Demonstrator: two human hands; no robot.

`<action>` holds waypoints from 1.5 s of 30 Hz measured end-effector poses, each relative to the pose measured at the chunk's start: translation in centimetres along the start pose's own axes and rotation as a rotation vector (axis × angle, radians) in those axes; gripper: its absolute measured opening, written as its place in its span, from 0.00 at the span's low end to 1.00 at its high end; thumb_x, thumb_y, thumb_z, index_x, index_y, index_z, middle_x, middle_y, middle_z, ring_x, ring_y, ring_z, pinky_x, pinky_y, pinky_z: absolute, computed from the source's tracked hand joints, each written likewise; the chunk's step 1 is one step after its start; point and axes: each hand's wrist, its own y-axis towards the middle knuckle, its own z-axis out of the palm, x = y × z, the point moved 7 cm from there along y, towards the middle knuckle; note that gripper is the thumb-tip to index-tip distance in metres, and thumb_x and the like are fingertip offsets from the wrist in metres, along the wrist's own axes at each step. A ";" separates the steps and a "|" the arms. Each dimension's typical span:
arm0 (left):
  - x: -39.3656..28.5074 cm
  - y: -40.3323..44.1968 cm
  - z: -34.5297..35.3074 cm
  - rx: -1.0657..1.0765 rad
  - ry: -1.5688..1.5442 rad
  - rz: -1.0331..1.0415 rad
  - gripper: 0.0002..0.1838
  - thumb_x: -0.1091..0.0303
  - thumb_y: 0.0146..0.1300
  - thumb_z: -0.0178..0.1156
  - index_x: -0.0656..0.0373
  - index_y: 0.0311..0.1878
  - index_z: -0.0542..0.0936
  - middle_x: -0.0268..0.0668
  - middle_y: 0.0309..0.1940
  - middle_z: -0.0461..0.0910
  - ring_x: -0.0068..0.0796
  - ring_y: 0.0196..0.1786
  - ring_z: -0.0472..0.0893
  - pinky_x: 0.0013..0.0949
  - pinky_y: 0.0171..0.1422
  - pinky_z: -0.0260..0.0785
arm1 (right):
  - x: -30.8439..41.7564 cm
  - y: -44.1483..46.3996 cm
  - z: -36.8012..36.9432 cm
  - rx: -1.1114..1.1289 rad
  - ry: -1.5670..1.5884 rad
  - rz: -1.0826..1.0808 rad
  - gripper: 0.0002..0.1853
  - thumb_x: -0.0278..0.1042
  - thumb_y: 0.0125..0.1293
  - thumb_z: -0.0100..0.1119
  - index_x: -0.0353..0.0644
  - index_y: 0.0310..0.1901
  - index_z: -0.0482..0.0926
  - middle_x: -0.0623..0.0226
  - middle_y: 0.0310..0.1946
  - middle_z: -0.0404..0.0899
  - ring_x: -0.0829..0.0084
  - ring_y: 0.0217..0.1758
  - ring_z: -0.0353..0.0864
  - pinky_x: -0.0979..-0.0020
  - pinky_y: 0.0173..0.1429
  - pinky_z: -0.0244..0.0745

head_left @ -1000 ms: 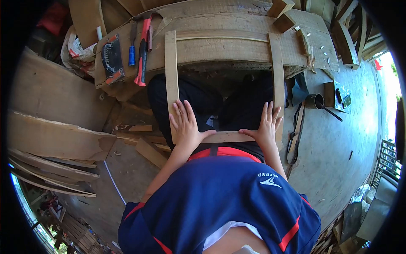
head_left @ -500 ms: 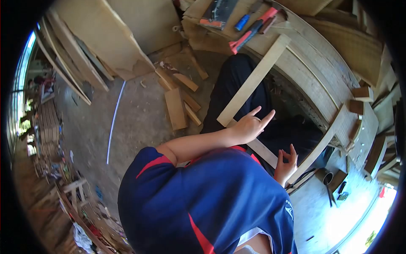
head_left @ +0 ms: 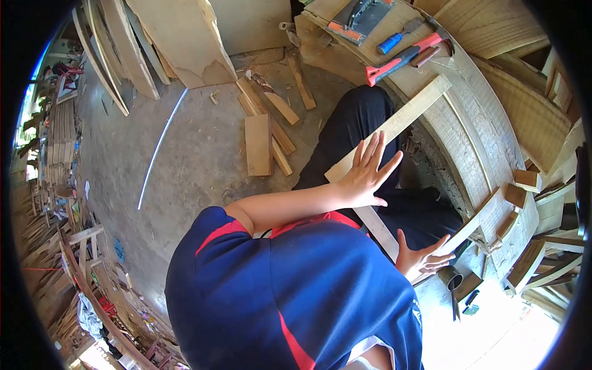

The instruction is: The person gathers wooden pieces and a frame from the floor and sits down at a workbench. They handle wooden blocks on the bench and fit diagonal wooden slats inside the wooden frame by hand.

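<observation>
A light wooden frame (head_left: 410,114) of flat strips lies over my lap, its far ends on the curved wooden bench (head_left: 453,139). My left hand (head_left: 368,180) is open with fingers spread, over the frame's near left corner. It holds nothing; whether it touches the wood I cannot tell. My right hand (head_left: 422,258) is also open, palm partly turned up, beside the frame's right strip (head_left: 472,225). Nothing is in its fingers. Part of the near strip (head_left: 377,229) is hidden by my left hand and shirt.
On the bench lie a red-and-blue hammer (head_left: 401,60), a blue-handled chisel (head_left: 390,43) and a dark flat tool (head_left: 361,21). Small wood blocks (head_left: 515,196) sit at its right end. Offcuts (head_left: 258,145) and a thin pale strip (head_left: 159,148) are on the floor. Boards (head_left: 179,43) lean at the back.
The fingers of both hands have spread wider. My left hand has turned flatter over the frame. The whole view has shifted slightly; the frame keeps its place on my lap and the bench.
</observation>
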 end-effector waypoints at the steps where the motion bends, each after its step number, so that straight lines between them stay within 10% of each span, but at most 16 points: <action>1: 0.9 -0.3 0.8 0.063 0.031 -0.038 0.71 0.47 0.33 0.76 0.60 0.73 0.37 0.70 0.68 0.34 0.70 0.71 0.36 0.64 0.71 0.34 | -0.3 0.2 0.2 -0.020 0.000 0.003 0.66 0.64 0.31 0.76 0.66 0.72 0.44 0.46 0.72 0.26 0.38 0.74 0.27 0.31 0.67 0.34; 6: 0.3 -0.5 2.7 0.206 0.071 0.052 0.71 0.41 0.37 0.72 0.59 0.72 0.32 0.74 0.67 0.31 0.71 0.71 0.34 0.60 0.73 0.32 | -0.1 0.6 0.5 0.022 -0.031 0.042 0.67 0.65 0.31 0.75 0.67 0.72 0.41 0.43 0.71 0.26 0.38 0.74 0.27 0.32 0.68 0.33; 7: -0.3 -0.4 1.5 0.128 0.080 0.035 0.52 0.46 0.46 0.69 0.60 0.70 0.55 0.70 0.61 0.58 0.61 0.69 0.57 0.57 0.73 0.36 | 0.0 0.5 0.7 0.044 -0.028 0.045 0.64 0.65 0.35 0.74 0.66 0.72 0.42 0.42 0.71 0.27 0.38 0.74 0.29 0.33 0.68 0.35; 8: 0.1 -0.4 1.9 0.125 0.080 0.032 0.52 0.46 0.46 0.69 0.60 0.70 0.55 0.70 0.61 0.58 0.61 0.69 0.57 0.57 0.73 0.36 | 0.3 0.6 1.0 0.067 -0.021 0.044 0.61 0.65 0.39 0.72 0.64 0.72 0.44 0.41 0.71 0.28 0.38 0.74 0.30 0.35 0.69 0.37; 10: -0.5 -0.5 3.8 0.301 -0.283 0.184 0.20 0.53 0.53 0.64 0.58 0.42 0.78 0.47 0.33 0.79 0.43 0.44 0.80 0.50 0.67 0.55 | 0.7 1.0 0.6 0.001 0.036 -0.012 0.55 0.63 0.44 0.70 0.62 0.71 0.47 0.40 0.71 0.30 0.39 0.74 0.32 0.38 0.69 0.41; 11: -1.0 -0.6 2.5 0.075 -0.425 0.288 0.13 0.64 0.56 0.62 0.55 0.19 0.73 0.33 0.13 0.71 0.38 0.22 0.76 0.41 0.46 0.69 | 1.1 1.2 0.1 -0.064 0.091 -0.059 0.50 0.62 0.49 0.67 0.61 0.70 0.50 0.39 0.70 0.32 0.39 0.74 0.35 0.41 0.70 0.44; 15: 2.5 1.0 -4.0 -0.198 -0.370 0.104 0.03 0.70 0.53 0.64 0.56 0.28 0.79 0.35 0.22 0.79 0.37 0.27 0.80 0.34 0.32 0.71 | 1.6 2.1 -0.5 -0.053 0.052 -0.080 0.38 0.60 0.58 0.59 0.57 0.67 0.58 0.40 0.70 0.40 0.42 0.73 0.43 0.47 0.71 0.48; 21: 22.6 -6.3 -3.4 -0.803 -0.470 -0.655 0.07 0.67 0.63 0.58 0.61 0.35 0.78 0.40 0.24 0.81 0.28 0.27 0.81 0.28 0.32 0.71 | -2.9 2.7 2.4 -0.017 -0.098 -0.039 0.36 0.61 0.58 0.58 0.61 0.66 0.60 0.46 0.71 0.42 0.44 0.73 0.43 0.43 0.70 0.45; 23: 28.9 -11.5 -1.3 -0.538 -0.006 -0.908 0.12 0.62 0.60 0.59 0.61 0.39 0.78 0.46 0.40 0.79 0.39 0.48 0.78 0.40 0.53 0.69 | -4.8 3.4 2.9 -0.043 -0.099 -0.018 0.38 0.63 0.57 0.57 0.62 0.67 0.58 0.44 0.70 0.43 0.43 0.73 0.42 0.42 0.70 0.43; 25: 30.3 -16.8 -0.2 0.027 0.284 -1.413 0.26 0.56 0.59 0.59 0.42 0.62 0.69 0.47 0.71 0.49 0.62 0.72 0.46 0.63 0.68 0.48 | -6.5 3.9 3.0 -0.040 -0.131 0.005 0.39 0.64 0.57 0.57 0.61 0.67 0.57 0.41 0.70 0.43 0.43 0.73 0.41 0.43 0.70 0.43; 27: 32.0 -21.8 0.9 0.307 0.626 -1.304 0.28 0.53 0.60 0.58 0.27 0.65 0.65 0.43 0.74 0.37 0.64 0.73 0.40 0.71 0.67 0.43 | -8.8 4.2 3.4 -0.028 -0.077 0.070 0.42 0.64 0.56 0.58 0.61 0.69 0.53 0.39 0.69 0.44 0.42 0.72 0.43 0.44 0.70 0.46; 34: 34.5 -29.5 -0.2 0.186 0.327 -1.466 0.24 0.55 0.63 0.53 0.15 0.61 0.66 0.40 0.75 0.34 0.59 0.72 0.48 0.64 0.67 0.49 | -9.1 3.8 4.1 0.194 0.163 0.277 0.48 0.58 0.54 0.64 0.47 0.69 0.49 0.43 0.68 0.48 0.46 0.73 0.40 0.48 0.69 0.50; 36: 35.5 -30.9 -1.9 0.185 0.512 -1.711 0.21 0.56 0.65 0.50 0.29 0.61 0.70 0.42 0.74 0.40 0.58 0.70 0.53 0.59 0.64 0.57 | -7.2 3.9 3.9 0.193 0.162 0.247 0.48 0.57 0.55 0.64 0.46 0.70 0.48 0.44 0.68 0.49 0.46 0.72 0.42 0.47 0.69 0.51; 41: 39.0 -27.5 -2.5 0.182 0.427 -1.529 0.22 0.52 0.62 0.52 0.58 0.51 0.78 0.48 0.63 0.64 0.52 0.65 0.65 0.48 0.60 0.65 | -6.5 4.3 4.2 0.147 0.055 0.119 0.49 0.56 0.56 0.63 0.48 0.71 0.45 0.43 0.68 0.49 0.45 0.70 0.50 0.47 0.67 0.56; 45: 38.2 -22.7 0.9 0.060 0.082 -1.553 0.26 0.46 0.57 0.58 0.63 0.45 0.78 0.53 0.45 0.78 0.49 0.50 0.79 0.44 0.53 0.72 | -7.1 4.1 4.8 0.147 -0.022 0.070 0.48 0.55 0.56 0.63 0.50 0.71 0.44 0.44 0.68 0.48 0.44 0.69 0.52 0.47 0.65 0.60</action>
